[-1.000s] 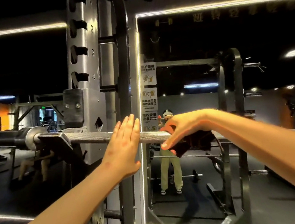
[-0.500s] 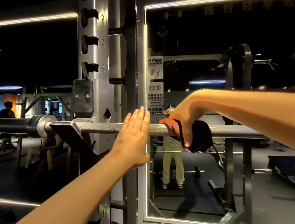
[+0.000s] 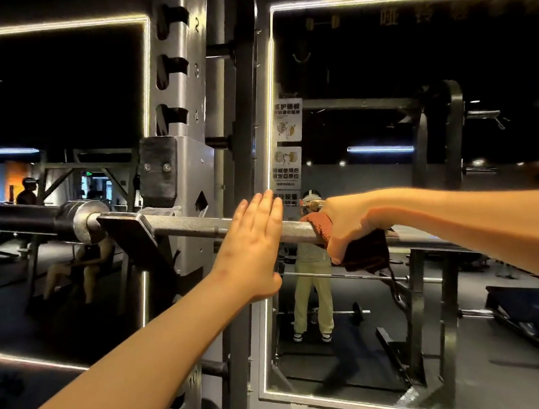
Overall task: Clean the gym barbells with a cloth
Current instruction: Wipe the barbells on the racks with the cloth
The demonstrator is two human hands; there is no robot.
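A steel barbell (image 3: 192, 225) lies across the hook of a grey squat rack (image 3: 183, 119), its dark sleeve and collar (image 3: 83, 223) reaching left. My left hand (image 3: 253, 247) presses flat against the knurled shaft with straight fingers. Just right of it my right hand (image 3: 348, 225) grips a dark reddish-brown cloth (image 3: 366, 253) wrapped over the shaft. Part of the cloth hangs below the bar. The bar's right part is hidden behind my right forearm.
Behind the bar a lit-edged wall mirror (image 3: 428, 184) reflects a person, another rack and a bench. Warning stickers (image 3: 289, 154) sit on the mirror's left edge. At far left, people (image 3: 27, 193) and other gym machines stand in the dark.
My right hand turned over the bar, from fingers draped over the cloth to a fist gripping it round the shaft. My left hand stayed flat on the bar.
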